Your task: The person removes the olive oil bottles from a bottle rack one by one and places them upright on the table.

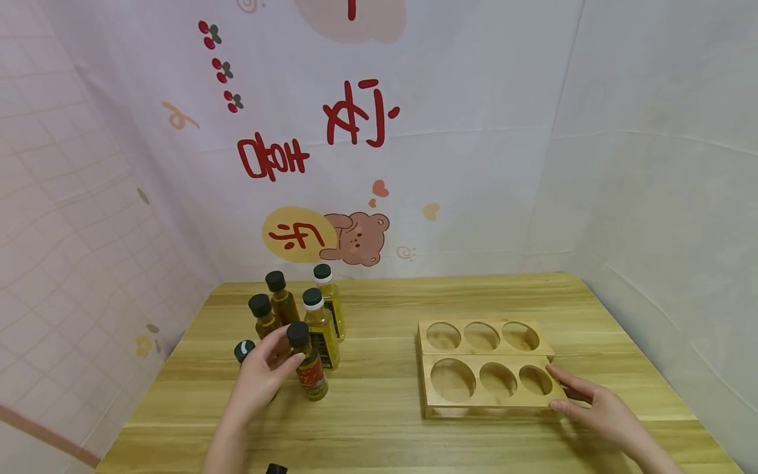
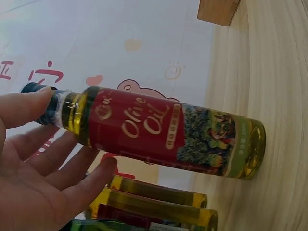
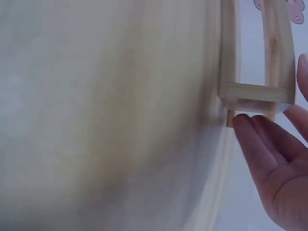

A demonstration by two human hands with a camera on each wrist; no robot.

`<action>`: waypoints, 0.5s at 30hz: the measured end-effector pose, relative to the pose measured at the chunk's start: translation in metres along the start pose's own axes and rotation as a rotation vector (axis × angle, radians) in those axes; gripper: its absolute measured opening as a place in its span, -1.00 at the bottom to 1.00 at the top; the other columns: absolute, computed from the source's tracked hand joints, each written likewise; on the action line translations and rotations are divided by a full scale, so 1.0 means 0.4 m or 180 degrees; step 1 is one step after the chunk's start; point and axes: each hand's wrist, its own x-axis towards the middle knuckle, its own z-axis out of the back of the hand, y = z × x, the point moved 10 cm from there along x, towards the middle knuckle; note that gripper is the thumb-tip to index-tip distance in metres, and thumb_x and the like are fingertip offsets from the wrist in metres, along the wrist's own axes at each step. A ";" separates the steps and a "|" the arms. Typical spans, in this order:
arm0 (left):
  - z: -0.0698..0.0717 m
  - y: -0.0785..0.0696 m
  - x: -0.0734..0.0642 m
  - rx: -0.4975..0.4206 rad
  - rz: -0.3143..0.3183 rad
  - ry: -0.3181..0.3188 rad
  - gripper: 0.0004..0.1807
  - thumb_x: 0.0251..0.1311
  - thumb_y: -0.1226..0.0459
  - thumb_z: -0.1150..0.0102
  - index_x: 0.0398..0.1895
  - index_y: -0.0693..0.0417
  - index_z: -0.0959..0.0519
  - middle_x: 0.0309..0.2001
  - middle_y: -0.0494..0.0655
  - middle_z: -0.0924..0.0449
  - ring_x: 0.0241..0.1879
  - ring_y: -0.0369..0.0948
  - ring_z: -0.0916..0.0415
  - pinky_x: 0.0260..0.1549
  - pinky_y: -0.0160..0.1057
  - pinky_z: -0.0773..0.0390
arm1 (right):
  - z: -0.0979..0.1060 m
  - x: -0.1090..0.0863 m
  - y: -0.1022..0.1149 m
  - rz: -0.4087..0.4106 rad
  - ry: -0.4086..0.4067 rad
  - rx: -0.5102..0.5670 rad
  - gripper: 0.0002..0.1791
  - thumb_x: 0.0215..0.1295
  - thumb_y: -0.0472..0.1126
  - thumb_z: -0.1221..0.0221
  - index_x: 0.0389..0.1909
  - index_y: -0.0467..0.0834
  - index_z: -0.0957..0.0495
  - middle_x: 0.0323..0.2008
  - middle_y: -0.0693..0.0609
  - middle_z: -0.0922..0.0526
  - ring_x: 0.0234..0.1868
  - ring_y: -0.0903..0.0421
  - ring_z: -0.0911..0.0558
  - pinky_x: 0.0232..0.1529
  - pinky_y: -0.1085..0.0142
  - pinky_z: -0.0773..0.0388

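Observation:
My left hand [image 1: 260, 375] pinches an olive oil bottle [image 2: 139, 127] by its dark cap, thumb on one side and fingers on the other. The bottle has a red label with an olive tree picture and leans slightly; whether its base touches the table I cannot tell. Beside and behind that hand stand several more oil bottles [image 1: 320, 329], some with dark caps and white collars. At the right, a light wooden rack [image 1: 485, 401] has two rows of round holes. My right hand [image 1: 604, 415] holds the rack's right end, thumb at the front corner and fingers farther back.
All of this is on a wood-grain table [image 1: 379, 421]. A white cloth wall [image 1: 474, 197] with printed figures rises behind it, and cloth also hangs along both sides. A small dark object [image 1: 276, 469] shows at the bottom edge, mostly cut off.

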 end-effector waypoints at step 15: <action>0.066 -0.148 -0.012 0.0559 -0.0551 -0.0329 -0.45 0.36 0.30 -0.20 0.40 0.09 -0.36 0.25 0.06 -0.48 0.21 -0.03 -0.43 0.07 -0.59 -0.36 | 0.066 0.036 0.237 0.1015 -0.0497 -0.0868 -0.27 0.15 0.00 -0.41 0.34 -0.12 -0.47 0.31 -0.19 -0.45 0.19 -0.28 -0.50 -0.03 -0.20 -0.48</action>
